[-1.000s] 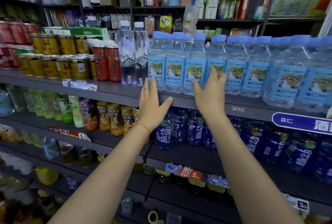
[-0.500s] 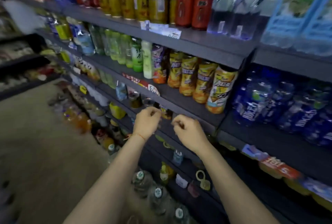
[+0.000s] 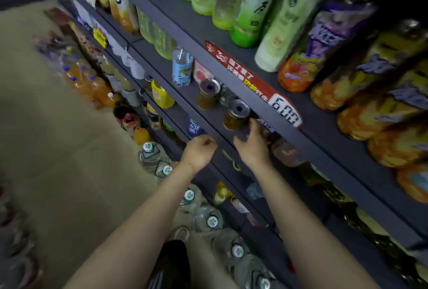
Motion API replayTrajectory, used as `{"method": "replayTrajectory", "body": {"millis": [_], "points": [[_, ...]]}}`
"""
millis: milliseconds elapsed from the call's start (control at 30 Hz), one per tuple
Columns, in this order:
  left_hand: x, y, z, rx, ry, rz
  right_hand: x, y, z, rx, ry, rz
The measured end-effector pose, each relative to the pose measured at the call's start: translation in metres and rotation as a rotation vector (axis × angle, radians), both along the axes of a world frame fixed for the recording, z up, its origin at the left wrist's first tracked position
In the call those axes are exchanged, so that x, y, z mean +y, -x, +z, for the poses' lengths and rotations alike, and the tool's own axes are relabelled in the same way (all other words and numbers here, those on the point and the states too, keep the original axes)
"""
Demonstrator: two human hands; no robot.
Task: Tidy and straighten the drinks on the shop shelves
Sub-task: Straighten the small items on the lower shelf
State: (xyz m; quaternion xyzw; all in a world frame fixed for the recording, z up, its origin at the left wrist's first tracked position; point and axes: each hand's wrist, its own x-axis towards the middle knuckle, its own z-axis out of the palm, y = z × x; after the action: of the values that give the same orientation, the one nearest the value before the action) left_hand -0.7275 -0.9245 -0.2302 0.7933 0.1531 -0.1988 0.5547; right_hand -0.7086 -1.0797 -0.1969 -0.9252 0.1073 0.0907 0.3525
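Right hand [image 3: 253, 147] fingers [image 3: 254, 126] hidden under shelf [image 3: 324, 147], left hand [image 3: 199, 150] curled

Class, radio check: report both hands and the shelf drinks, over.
Left hand curled, empty. Right hand reaching under the shelf lip, grip unclear. Two jars upright, just beyond it.

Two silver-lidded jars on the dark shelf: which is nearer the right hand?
The nearer jar, just above the right hand; the other jar stands farther left, beside the small water bottle.
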Motion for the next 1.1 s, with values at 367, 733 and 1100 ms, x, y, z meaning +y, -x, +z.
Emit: {"method": "replayTrajectory", "body": {"millis": [367,733,1100], "points": [[0.026,-0.059,-0.001,0.085,0.161,0.013,0.03,-0.088,-0.023,-0.021,0.06,-0.205],[0.026,-0.016,0.072,0.11,0.435,0.208,0.05,0.008,0.048,0.195,-0.896,-0.416],[0.014,0.045,0.239,-0.388,0.613,0.183,0.042,0.09,0.218,-0.22,-0.982,-0.016]]}}
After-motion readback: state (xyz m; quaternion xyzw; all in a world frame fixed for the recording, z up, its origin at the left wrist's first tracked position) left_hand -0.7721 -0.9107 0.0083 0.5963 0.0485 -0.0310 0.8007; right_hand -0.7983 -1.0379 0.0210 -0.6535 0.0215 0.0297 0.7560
